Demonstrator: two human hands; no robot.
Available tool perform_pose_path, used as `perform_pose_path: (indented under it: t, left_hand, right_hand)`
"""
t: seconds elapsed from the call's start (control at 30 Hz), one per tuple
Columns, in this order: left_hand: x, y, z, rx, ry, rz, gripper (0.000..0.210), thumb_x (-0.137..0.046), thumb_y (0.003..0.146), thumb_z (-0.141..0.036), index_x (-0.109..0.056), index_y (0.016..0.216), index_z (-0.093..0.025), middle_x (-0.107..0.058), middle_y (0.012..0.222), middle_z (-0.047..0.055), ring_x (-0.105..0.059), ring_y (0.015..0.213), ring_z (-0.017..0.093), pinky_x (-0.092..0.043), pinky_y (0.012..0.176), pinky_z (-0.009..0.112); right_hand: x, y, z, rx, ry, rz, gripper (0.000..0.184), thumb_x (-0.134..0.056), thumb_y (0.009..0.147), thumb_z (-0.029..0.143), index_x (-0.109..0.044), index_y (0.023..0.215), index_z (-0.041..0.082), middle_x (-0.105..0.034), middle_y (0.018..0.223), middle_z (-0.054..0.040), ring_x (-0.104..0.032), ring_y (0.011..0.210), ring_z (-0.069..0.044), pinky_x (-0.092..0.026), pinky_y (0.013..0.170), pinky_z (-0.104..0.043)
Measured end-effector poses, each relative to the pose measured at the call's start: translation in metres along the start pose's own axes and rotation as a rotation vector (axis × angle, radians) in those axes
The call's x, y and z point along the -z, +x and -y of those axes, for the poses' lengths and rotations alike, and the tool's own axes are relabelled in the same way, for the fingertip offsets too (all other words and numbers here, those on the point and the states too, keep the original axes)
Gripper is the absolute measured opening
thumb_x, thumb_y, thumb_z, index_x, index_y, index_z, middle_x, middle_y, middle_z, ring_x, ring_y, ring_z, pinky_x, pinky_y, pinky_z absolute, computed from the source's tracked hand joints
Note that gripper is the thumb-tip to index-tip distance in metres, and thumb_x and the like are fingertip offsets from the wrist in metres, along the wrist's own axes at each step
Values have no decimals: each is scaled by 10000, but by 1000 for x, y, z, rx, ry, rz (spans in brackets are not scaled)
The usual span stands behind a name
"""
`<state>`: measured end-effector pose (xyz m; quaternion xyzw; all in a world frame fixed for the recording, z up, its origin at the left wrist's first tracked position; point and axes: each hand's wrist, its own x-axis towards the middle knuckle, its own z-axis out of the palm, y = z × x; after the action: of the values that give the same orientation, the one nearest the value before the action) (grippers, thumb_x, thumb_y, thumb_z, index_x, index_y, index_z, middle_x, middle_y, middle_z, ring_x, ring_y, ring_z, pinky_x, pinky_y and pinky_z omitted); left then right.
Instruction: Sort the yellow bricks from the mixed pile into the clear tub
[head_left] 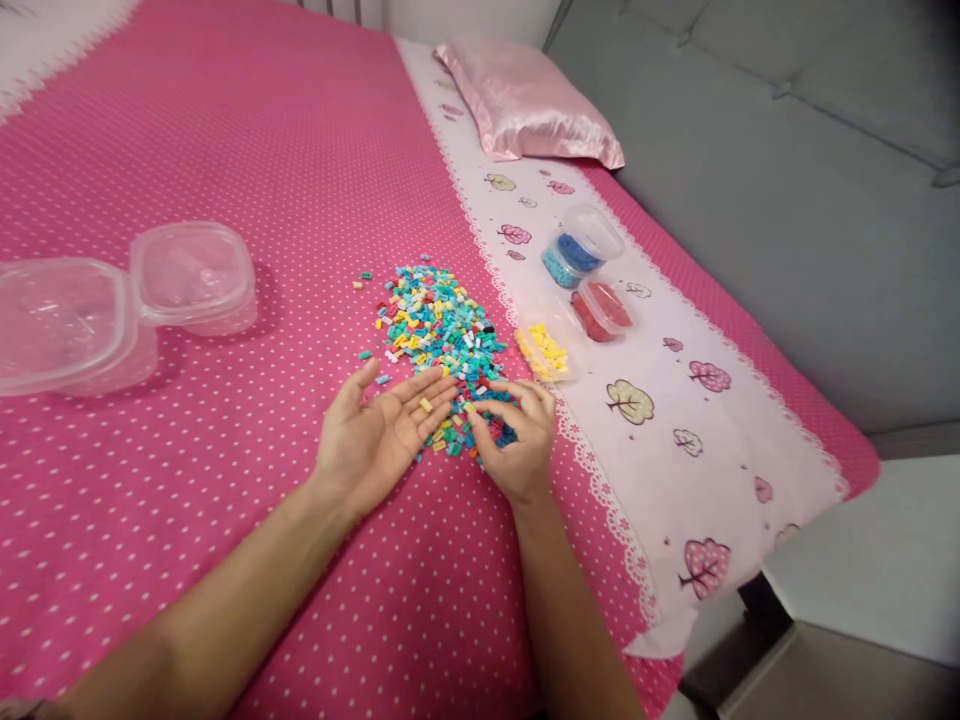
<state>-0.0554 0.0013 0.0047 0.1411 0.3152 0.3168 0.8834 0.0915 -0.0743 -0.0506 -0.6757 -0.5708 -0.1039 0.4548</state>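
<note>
One yellow brick sits loose on the left hand, so in the head view it could slide off if that hand tips, then get lost in the brick pile at 12 o'clock from both hands. A bump from the right hand could spill the clear tub at its 1 o'clock. The left hand is flat and wide, palm up, fingers toward 2 o'clock. The right hand is curled, its thumb and finger pinching a second brick, yellow too.
</note>
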Motion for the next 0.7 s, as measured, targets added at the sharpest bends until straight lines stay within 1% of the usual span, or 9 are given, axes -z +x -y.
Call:
perform_pose_path:
  t: [0.13, 0.23, 0.3, 0.37, 0.43, 0.5, 0.6, 0.7]
  left_hand:
    - [-4, -3, 9, 102, -24, 29, 569, -390, 889, -440, -569, 1191, 7, -659, 1095, 203, -632, 1023, 234, -493, 953, 314]
    - [-4, -4, 14, 144, -54, 49, 561, -402, 889, -428, -561, 1199, 11, -671, 1042, 194, -651, 931, 213, -511, 917, 300]
    - [-3, -3, 15, 154, -66, 48, 575, -407, 888, -430, -543, 1217, 21, -668, 1052, 200, -652, 932, 212, -515, 910, 294]
    - [-2, -2, 13, 153, -74, 55, 606, -408, 885, -440, -515, 1245, 37, -652, 1100, 219, -638, 1005, 231, -503, 937, 302]
    - [-2, -2, 9, 124, -76, 61, 640, -408, 880, -458, -493, 1264, 47, -627, 1156, 237, -601, 1104, 258, -481, 980, 321]
    - [-2, -1, 5, 56, -70, 49, 658, -412, 873, -475, -490, 1266, 46, -610, 1192, 241, -567, 1166, 273, -461, 1009, 329]
    - [-2, -1, -1, -62, -52, 23, 654, -423, 859, -486, -497, 1263, 22, -612, 1204, 224, -546, 1199, 272, -451, 1025, 326]
    - [-1, 0, -5, -117, -36, 10, 646, -418, 852, -489, -492, 1269, -1, -624, 1191, 211, -544, 1205, 270, -450, 1028, 334]
  right_hand:
    - [1, 1, 2, 28, 22, -42, 83, -654, 797, 244, -721, 841, 266, -665, 972, -46, -544, 995, -219, -454, 922, -436]
    - [0, 1, 2, 54, 18, -25, 95, -650, 802, 255, -722, 858, 280, -663, 988, -42, -545, 1005, -226, -462, 914, -448]
    - [1, 1, 1, 67, 12, -18, 109, -643, 811, 267, -719, 887, 282, -663, 1006, -45, -550, 1009, -229, -465, 915, -454]
    - [1, 1, 1, 64, 9, -35, 133, -627, 824, 259, -712, 926, 271, -663, 1013, -52, -556, 1006, -226, -465, 917, -448]
    - [2, 1, 0, 50, 4, -65, 128, -620, 824, 238, -706, 917, 253, -661, 1002, -59, -560, 999, -221, -460, 918, -437]
    - [1, 0, -1, 37, -10, -64, 80, -635, 802, 230, -702, 844, 243, -657, 996, -59, -557, 998, -222, -453, 919, -434]
    - [-1, -2, -2, 29, -34, 20, 32, -663, 758, 245, -688, 739, 239, -649, 1030, -54, -535, 1033, -236, -430, 938, -447]
    - [-4, -4, -2, 7, -61, 108, 32, -681, 730, 267, -695, 724, 238, -644, 1075, -54, -490, 1089, -258, -395, 963, -464]
